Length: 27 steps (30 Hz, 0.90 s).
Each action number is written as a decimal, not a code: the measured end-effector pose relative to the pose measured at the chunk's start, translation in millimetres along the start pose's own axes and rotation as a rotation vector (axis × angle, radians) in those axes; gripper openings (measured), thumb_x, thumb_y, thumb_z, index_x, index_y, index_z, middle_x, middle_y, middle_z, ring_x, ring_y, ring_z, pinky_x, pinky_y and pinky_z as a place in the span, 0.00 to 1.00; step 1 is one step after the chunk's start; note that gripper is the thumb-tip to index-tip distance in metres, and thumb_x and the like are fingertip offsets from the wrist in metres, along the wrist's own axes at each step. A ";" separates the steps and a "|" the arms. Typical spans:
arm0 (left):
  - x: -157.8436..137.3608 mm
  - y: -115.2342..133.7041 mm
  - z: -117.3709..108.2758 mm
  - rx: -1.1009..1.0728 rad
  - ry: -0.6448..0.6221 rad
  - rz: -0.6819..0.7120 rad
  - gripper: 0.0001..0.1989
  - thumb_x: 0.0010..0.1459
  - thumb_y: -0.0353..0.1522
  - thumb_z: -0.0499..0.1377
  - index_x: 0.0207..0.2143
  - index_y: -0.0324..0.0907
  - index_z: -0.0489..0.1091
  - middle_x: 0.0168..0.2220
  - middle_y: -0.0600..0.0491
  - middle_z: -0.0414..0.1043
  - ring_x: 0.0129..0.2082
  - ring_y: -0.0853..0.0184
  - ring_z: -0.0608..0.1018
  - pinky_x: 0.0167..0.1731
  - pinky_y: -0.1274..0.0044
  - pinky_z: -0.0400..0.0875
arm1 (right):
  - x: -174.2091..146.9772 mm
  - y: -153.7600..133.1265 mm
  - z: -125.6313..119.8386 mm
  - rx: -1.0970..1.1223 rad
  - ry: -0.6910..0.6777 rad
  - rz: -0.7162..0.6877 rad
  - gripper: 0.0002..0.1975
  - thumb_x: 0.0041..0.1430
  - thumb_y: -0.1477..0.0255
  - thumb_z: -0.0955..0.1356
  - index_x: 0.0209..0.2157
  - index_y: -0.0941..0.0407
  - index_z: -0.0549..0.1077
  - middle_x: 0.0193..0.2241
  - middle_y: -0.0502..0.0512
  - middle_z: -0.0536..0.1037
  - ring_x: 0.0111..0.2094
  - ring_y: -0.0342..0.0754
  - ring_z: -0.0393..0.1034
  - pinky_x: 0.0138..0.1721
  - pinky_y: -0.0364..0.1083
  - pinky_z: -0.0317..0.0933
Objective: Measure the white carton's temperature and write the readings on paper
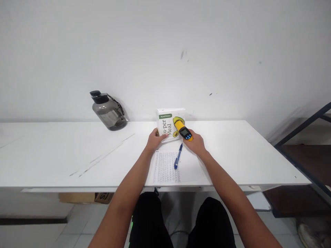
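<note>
Head view: at the frame's centre, the left hand (155, 140) grips a white box (165, 126) by its left side; the right hand (197, 142) is wrapped around a yellow thermometer gun (184, 132). Lower, a blue pen (177, 159) lies on a paper sheet (165, 168).

"NutriMotion" and "Meal" legible

Between left hand (155, 140) and right hand (196, 142), the white box (170, 123) reads "NutriMotion" on green and, sideways, "u-per Meal", its start hidden. Below the hands, the sheet's (165, 168) writing is too small to read.
</note>
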<state>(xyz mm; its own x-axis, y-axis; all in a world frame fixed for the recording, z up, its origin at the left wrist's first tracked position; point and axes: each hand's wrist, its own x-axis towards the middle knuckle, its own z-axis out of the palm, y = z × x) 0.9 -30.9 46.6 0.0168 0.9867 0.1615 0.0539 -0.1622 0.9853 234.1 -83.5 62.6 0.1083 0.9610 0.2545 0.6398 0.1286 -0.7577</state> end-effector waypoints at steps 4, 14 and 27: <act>-0.1 1.3 0.2 0.025 -0.006 0.017 0.32 0.42 0.44 0.74 0.47 0.41 0.73 0.50 0.44 0.81 0.50 0.53 0.81 0.53 0.61 0.75 | 0.6 -0.4 -0.3 0.013 0.008 0.020 0.24 0.52 0.67 0.70 0.53 0.47 0.76 0.36 0.51 0.82 0.37 0.55 0.75 0.40 0.50 0.66; 3.0 -5.5 -0.8 0.058 -0.009 0.019 0.33 0.41 0.46 0.75 0.48 0.42 0.73 0.51 0.45 0.80 0.51 0.53 0.80 0.53 0.63 0.74 | 4.0 7.3 0.8 0.065 -0.001 0.045 0.17 0.51 0.65 0.71 0.45 0.49 0.76 0.34 0.51 0.81 0.37 0.54 0.75 0.39 0.49 0.65; 4.1 -1.0 0.3 0.398 0.268 -0.129 0.33 0.45 0.53 0.70 0.46 0.45 0.65 0.47 0.49 0.76 0.45 0.57 0.77 0.41 0.68 0.70 | 11.5 16.5 -10.1 -0.417 -0.093 0.075 0.27 0.64 0.69 0.66 0.64 0.56 0.64 0.55 0.64 0.76 0.55 0.60 0.70 0.52 0.54 0.60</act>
<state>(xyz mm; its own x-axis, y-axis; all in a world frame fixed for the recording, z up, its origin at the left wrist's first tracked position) 1.3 -26.7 46.2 -0.2696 0.9578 0.0995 0.4165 0.0229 0.9088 253.6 -72.8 59.1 0.1088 0.9844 0.1383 0.8876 -0.0336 -0.4593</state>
